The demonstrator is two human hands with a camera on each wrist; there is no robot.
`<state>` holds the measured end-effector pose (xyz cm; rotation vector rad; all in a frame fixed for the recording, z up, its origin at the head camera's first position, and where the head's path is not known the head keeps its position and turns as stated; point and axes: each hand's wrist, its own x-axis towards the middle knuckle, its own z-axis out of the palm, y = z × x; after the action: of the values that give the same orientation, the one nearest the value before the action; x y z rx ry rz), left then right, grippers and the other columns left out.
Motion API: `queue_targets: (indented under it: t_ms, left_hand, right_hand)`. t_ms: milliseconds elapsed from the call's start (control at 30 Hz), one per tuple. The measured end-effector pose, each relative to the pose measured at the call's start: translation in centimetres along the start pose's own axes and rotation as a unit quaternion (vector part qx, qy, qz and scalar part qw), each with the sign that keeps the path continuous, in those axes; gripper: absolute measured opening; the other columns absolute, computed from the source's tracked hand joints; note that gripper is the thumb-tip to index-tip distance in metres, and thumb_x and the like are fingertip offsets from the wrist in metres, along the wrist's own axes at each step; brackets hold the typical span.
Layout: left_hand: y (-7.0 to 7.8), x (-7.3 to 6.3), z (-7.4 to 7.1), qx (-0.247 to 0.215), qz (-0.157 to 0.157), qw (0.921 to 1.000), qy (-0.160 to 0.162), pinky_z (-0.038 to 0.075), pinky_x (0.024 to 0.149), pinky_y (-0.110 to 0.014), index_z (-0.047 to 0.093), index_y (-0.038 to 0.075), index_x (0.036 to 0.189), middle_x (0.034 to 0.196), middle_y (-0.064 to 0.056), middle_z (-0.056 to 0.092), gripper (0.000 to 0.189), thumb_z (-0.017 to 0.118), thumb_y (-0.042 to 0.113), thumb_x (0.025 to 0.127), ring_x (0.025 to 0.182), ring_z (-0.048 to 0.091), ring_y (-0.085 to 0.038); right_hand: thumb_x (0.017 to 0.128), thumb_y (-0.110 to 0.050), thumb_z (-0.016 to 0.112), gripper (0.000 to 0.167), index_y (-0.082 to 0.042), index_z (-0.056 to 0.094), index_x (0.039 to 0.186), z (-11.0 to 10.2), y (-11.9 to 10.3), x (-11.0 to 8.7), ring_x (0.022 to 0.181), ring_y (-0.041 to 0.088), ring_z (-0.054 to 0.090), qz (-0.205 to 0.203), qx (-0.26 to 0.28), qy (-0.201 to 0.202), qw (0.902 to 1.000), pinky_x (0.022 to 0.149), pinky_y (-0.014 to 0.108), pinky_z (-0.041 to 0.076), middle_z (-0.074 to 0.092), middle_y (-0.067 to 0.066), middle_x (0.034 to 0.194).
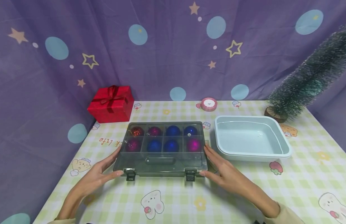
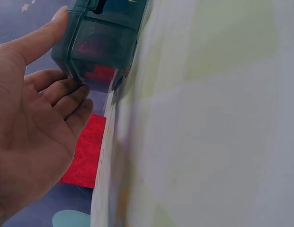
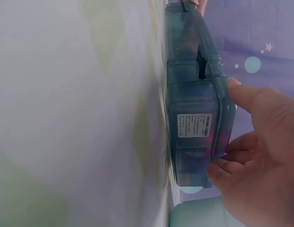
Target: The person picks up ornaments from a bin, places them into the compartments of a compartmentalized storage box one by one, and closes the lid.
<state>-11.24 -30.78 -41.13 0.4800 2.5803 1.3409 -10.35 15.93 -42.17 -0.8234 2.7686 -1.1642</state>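
A clear grey-green compartment case (image 1: 160, 168) lies flat on the table with its lid down. Through the lid show several shiny ornament balls in red, magenta and blue, one blue ball (image 1: 171, 145) among them, each in its own compartment. Two black latches stick out from the front edge, the left latch (image 1: 130, 175) and the right latch (image 1: 190, 175). My left hand (image 1: 94, 175) holds the case's left end, thumb at the front corner, fingers along the side. At the right end my right hand (image 1: 227, 171) grips likewise, beside a white label (image 3: 194, 125).
A pale blue plastic basin (image 1: 252, 157) stands close to the right of the case. Behind are a red gift box (image 1: 112, 109) with a ribbon, a pink ribbon roll (image 1: 209, 105) and a small artificial pine tree (image 1: 304, 84). A checked cloth (image 1: 173, 214) covers the table.
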Motion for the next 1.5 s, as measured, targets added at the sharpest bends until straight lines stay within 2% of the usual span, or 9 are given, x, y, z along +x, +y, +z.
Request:
queue_targets:
  t_ms: [200,367,433,500,600,633,867,1167,1500]
  left_hand:
    - [0.1,0.0,0.1,0.009,-0.003,0.9999,-0.003,0.022,0.102,0.0,0.017,0.014,0.167,0.17,-0.014,0.015,0.081,0.067,0.022,0.104,0.15,0.018,-0.05]
    - [0.3,-0.1,0.0,0.028,-0.006,0.9996,-0.007,0.021,0.103,-0.001,0.017,0.016,0.167,0.17,-0.013,0.015,0.081,0.067,0.024,0.104,0.15,0.019,-0.047]
    - [0.5,-0.2,0.1,0.048,-0.011,0.9988,-0.004,0.027,0.11,-0.012,0.016,0.017,0.167,0.17,-0.013,0.017,0.084,0.068,0.026,0.103,0.15,0.021,-0.045]
    - [0.9,-0.3,0.1,0.066,-0.021,0.9976,0.0,0.034,0.116,-0.03,0.015,0.02,0.168,0.169,-0.015,0.019,0.089,0.072,0.03,0.1,0.15,0.023,-0.045]
    - [1.4,-0.5,0.3,0.093,-0.037,0.995,0.007,0.039,0.112,-0.06,0.013,0.018,0.168,0.165,-0.024,0.024,0.104,0.081,0.036,0.092,0.146,0.029,-0.048]
    - [1.5,-0.5,0.4,0.097,-0.042,0.9943,0.01,0.038,0.11,-0.066,0.012,0.017,0.168,0.164,-0.028,0.025,0.109,0.084,0.037,0.089,0.145,0.03,-0.05]
    - [1.8,-0.5,1.1,0.116,-0.075,0.9903,0.012,0.036,0.111,-0.069,0.002,0.015,0.168,0.162,-0.034,0.023,0.135,0.093,0.049,0.074,0.144,0.03,-0.053]
    - [2.6,-0.2,1.9,0.198,-0.09,0.9755,0.029,0.046,0.104,-0.067,-0.003,0.016,0.168,0.16,-0.033,0.03,0.146,0.089,0.066,0.067,0.137,0.042,-0.053]
    - [2.4,-0.1,1.8,0.206,-0.088,0.9741,0.026,0.046,0.103,-0.068,-0.004,0.021,0.168,0.161,-0.031,0.029,0.142,0.084,0.072,0.069,0.138,0.041,-0.052]
  right_hand:
    - [0.1,-0.041,0.07,0.088,0.005,0.026,0.161,0.0,0.1,0.0,0.146,0.043,0.031,-0.007,-0.01,0.005,0.9999,0.112,0.059,0.041,0.018,0.021,0.168]
    - [0.1,-0.045,0.068,0.087,0.003,0.028,0.161,0.0,0.0,-0.1,0.144,0.043,0.037,-0.012,-0.045,0.006,0.9989,0.111,0.056,0.043,0.02,0.02,0.167]
    - [0.1,-0.05,0.067,0.089,0.002,0.029,0.161,0.1,0.0,-0.1,0.143,0.042,0.039,-0.012,-0.064,0.006,0.9978,0.11,0.056,0.045,0.021,0.019,0.168]
    - [0.098,-0.057,0.066,0.094,0.001,0.028,0.162,0.1,-0.2,-0.2,0.143,0.042,0.04,-0.014,-0.081,0.005,0.9966,0.109,0.055,0.047,0.021,0.018,0.168]
    - [0.092,-0.063,0.07,0.105,0.004,0.029,0.161,0.4,-0.6,-0.1,0.143,0.042,0.039,-0.019,-0.107,0.012,0.9941,0.109,0.055,0.047,0.023,0.02,0.167]
    - [0.09,-0.064,0.072,0.107,0.006,0.03,0.16,0.5,-0.7,0.0,0.143,0.042,0.04,-0.024,-0.118,0.016,0.9926,0.108,0.055,0.048,0.024,0.021,0.166]
    - [0.075,-0.052,0.091,0.114,0.016,0.039,0.151,1.5,-1.3,0.5,0.135,0.048,0.049,-0.055,-0.186,0.057,0.9793,0.102,0.055,0.053,0.036,0.034,0.156]
    - [0.066,-0.056,0.095,0.121,0.017,0.042,0.148,2.1,-1.4,0.9,0.124,0.05,0.057,-0.053,-0.211,0.095,0.9713,0.089,0.054,0.06,0.042,0.035,0.152]
    - [0.085,-0.057,0.081,0.1,0.016,0.048,0.145,2.1,-1.4,0.8,0.125,0.049,0.057,-0.044,-0.192,0.115,0.9736,0.091,0.055,0.059,0.047,0.033,0.149]
